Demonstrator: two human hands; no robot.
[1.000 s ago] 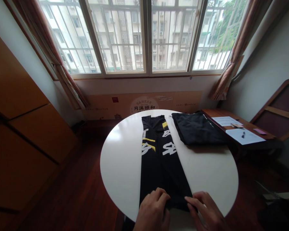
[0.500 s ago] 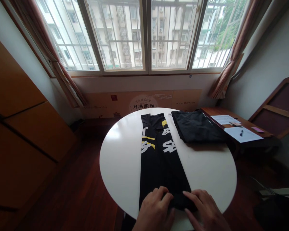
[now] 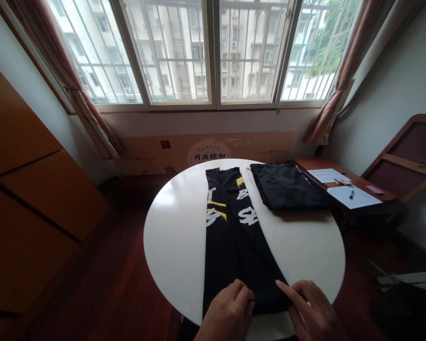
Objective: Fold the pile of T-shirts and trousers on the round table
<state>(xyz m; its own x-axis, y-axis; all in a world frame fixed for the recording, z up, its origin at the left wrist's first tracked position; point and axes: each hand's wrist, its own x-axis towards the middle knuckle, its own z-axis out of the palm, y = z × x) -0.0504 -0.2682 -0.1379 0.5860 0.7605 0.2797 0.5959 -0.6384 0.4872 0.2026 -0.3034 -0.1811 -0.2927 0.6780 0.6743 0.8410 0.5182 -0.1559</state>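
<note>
A black T-shirt with white and yellow print lies folded into a long strip down the middle of the round white table. Its neckline points toward the window and its hem end is nearest me. My left hand is closed on the hem end, fingers curled, with the thumb mostly hidden. At the right corner of the hem, my right hand grips the fabric, its index finger stretched along the shirt's edge. A folded black garment lies at the table's far right.
Behind the table's right side stands a brown wooden table with paper sheets, a pen and a pink slip on it. An orange-brown cabinet is at the left. Barred windows with curtains span the far wall.
The shirt's hem end now lies flatter and wider, its right corner drawn outward. My right hand has shifted slightly right; my left fingers have curled more. The view has moved slightly.
</note>
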